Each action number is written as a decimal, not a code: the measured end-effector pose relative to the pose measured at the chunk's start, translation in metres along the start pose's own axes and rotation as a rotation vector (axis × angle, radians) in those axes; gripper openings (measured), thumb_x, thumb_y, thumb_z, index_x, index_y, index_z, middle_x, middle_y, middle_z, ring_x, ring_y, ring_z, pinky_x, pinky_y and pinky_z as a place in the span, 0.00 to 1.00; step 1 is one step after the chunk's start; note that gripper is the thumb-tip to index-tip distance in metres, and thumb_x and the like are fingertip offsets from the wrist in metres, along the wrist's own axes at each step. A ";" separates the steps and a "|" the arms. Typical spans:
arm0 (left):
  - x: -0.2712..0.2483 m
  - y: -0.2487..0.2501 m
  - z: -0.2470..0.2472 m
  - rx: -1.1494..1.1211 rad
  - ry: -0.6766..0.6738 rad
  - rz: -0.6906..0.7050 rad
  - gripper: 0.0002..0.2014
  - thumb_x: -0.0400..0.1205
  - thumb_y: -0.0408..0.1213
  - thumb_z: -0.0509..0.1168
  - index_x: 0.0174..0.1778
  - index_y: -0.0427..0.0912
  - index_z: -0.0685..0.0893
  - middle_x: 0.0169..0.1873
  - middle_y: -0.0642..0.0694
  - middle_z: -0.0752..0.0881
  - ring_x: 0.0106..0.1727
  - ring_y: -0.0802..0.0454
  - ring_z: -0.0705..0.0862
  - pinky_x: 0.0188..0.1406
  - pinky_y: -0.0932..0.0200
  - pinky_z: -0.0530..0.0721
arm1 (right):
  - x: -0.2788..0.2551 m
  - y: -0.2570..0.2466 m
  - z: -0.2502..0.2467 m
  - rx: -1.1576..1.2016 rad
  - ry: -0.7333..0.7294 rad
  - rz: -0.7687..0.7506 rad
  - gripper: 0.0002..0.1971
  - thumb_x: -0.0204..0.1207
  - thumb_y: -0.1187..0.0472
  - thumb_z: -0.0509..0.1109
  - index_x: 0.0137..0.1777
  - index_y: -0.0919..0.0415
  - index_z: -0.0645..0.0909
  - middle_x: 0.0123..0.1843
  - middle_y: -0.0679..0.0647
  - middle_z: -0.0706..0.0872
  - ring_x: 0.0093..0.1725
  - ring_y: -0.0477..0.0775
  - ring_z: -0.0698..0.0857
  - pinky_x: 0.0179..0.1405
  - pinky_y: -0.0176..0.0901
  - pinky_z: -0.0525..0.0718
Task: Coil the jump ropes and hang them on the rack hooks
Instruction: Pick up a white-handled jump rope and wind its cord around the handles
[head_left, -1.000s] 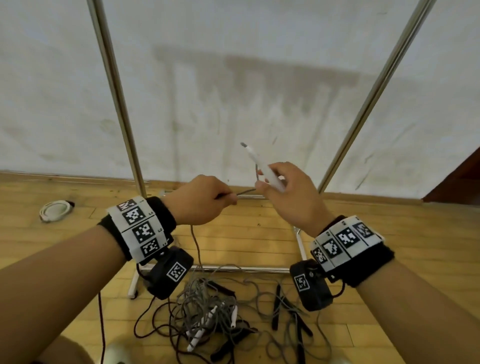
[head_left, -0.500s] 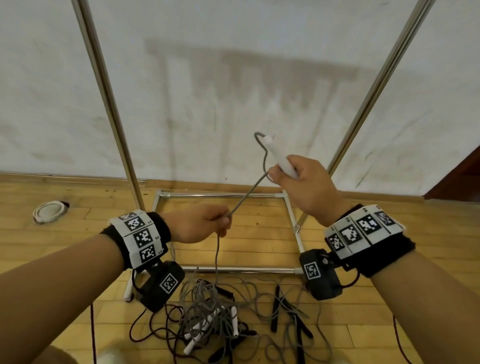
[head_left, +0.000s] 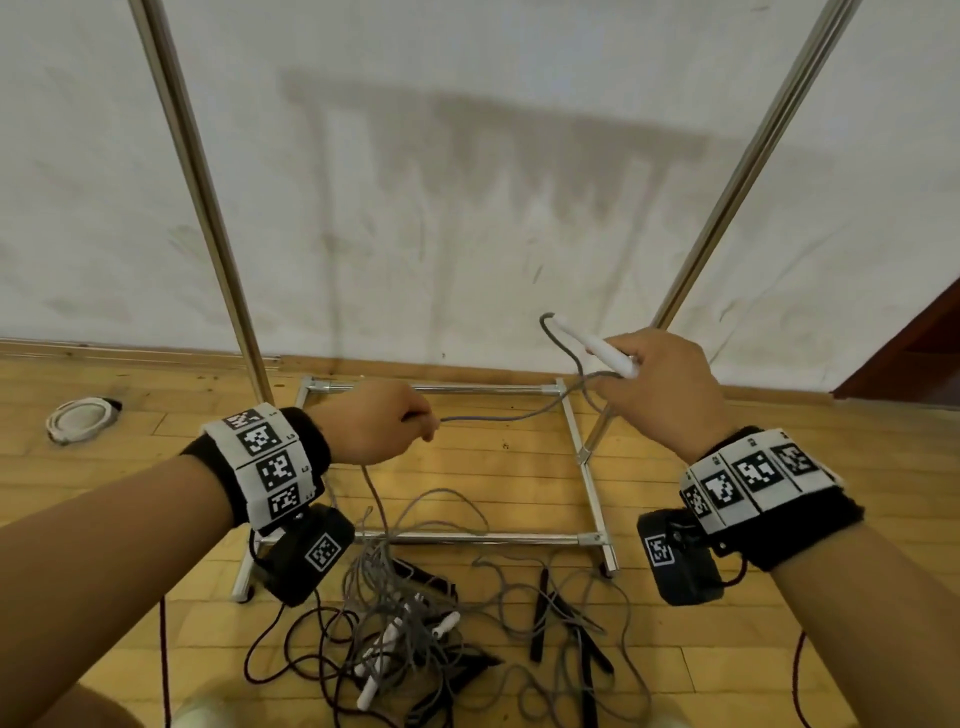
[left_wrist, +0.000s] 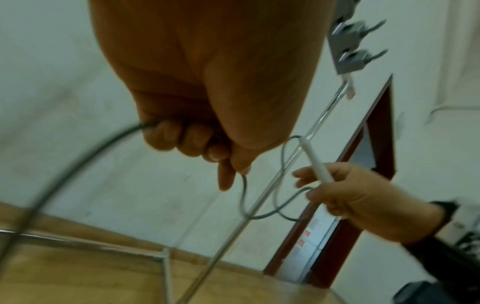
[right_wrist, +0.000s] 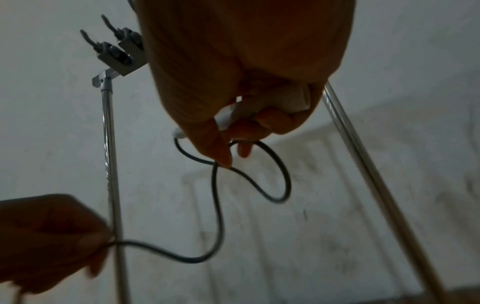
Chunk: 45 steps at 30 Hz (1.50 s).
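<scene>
My right hand grips a white jump-rope handle and also pinches a small loop of its grey cord under the handle. My left hand grips the same grey cord further along; from there the cord drops to a tangled pile of ropes on the floor. Both hands are held in front of the metal rack. The rack hooks show high up in the left wrist view, and the hooks also appear in the right wrist view.
The rack's base frame lies on the wooden floor just beyond the pile. A coiled white rope rests on the floor at far left. Black handles lie in the pile. A dark red door frame stands at right.
My hands have drawn apart, the left moving left along the cord. A small loop of cord has formed at my right hand under the handle.
</scene>
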<state>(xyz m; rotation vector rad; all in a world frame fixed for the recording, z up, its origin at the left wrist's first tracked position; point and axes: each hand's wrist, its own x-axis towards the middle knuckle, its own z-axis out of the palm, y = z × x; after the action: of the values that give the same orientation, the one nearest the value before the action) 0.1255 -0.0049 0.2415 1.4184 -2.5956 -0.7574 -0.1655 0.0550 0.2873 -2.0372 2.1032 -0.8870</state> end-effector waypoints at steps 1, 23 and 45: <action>0.000 0.005 -0.003 -0.004 0.037 0.026 0.15 0.89 0.48 0.59 0.45 0.51 0.89 0.29 0.54 0.85 0.26 0.64 0.80 0.27 0.72 0.73 | -0.002 -0.001 0.002 -0.011 -0.015 -0.008 0.08 0.70 0.61 0.75 0.45 0.46 0.87 0.36 0.41 0.81 0.36 0.47 0.79 0.32 0.43 0.76; 0.002 0.022 0.009 -0.201 -0.126 0.145 0.13 0.90 0.47 0.56 0.44 0.51 0.82 0.43 0.55 0.90 0.44 0.61 0.86 0.48 0.58 0.82 | 0.000 -0.038 0.013 0.499 -0.078 -0.104 0.09 0.83 0.55 0.68 0.43 0.58 0.81 0.29 0.50 0.78 0.27 0.47 0.73 0.25 0.45 0.75; 0.001 0.060 -0.004 -0.225 0.254 0.238 0.16 0.89 0.45 0.59 0.43 0.44 0.88 0.21 0.52 0.79 0.21 0.60 0.74 0.23 0.67 0.73 | -0.016 -0.036 0.029 0.312 -0.303 -0.159 0.10 0.78 0.54 0.74 0.37 0.38 0.83 0.23 0.40 0.80 0.22 0.42 0.75 0.23 0.30 0.69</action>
<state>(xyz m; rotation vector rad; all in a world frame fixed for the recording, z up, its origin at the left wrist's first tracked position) 0.0797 0.0195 0.2729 1.0452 -2.3438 -0.7522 -0.1191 0.0621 0.2742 -2.0402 1.5604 -0.8054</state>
